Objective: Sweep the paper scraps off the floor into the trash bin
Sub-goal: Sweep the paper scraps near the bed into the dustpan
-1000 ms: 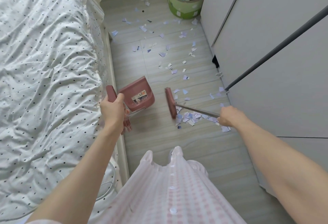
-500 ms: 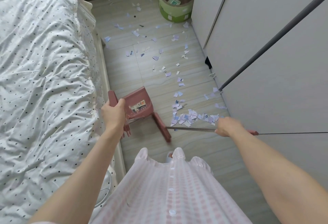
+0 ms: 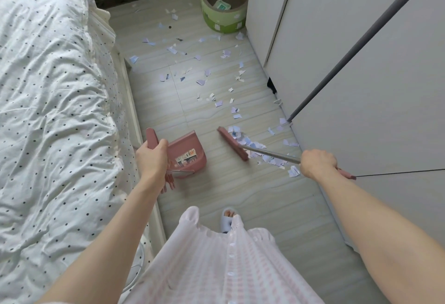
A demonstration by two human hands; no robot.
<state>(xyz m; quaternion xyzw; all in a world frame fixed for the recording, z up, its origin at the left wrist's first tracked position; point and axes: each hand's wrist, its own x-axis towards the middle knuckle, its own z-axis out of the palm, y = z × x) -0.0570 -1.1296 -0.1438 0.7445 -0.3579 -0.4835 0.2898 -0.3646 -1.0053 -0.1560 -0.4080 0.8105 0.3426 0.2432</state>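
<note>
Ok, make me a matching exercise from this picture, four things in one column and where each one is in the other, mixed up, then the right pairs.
Things
1. dustpan
2. broom
3. trash bin
4. duvet

Places
A. far end of the floor, beside the cabinet
B. held by the right hand, head against a scrap pile
C. on the bed, along the left
D. held by the left hand, near the bed

Pairs: 1-D, 2-B, 3-A, 4-C
</note>
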